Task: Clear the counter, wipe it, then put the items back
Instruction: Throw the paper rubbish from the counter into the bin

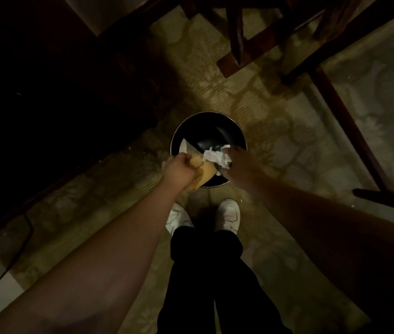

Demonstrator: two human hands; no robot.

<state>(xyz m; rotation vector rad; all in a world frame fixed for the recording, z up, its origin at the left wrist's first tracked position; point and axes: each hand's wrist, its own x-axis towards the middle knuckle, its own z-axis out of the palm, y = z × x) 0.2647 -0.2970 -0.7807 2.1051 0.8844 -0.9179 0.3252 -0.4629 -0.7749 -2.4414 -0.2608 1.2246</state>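
A round black waste bin (215, 118) stands on the carpet just ahead of my feet. My left hand (179, 171) is over its near left rim and grips a yellowish-tan crumpled thing (206, 172), perhaps a paper bag or cloth. My right hand (239, 165) is over the near right rim and holds a crumpled white paper (216, 159) that touches the yellow thing. A white flat piece (186, 148) lies inside the bin at the left. The counter is not in view.
Dark wooden chair legs (236, 39) and a table frame (345, 121) stand ahead and to the right. Dark furniture (46, 92) fills the left. A black cable (26, 239) runs across the floor at lower left. My white shoes (227, 215) stand on patterned carpet.
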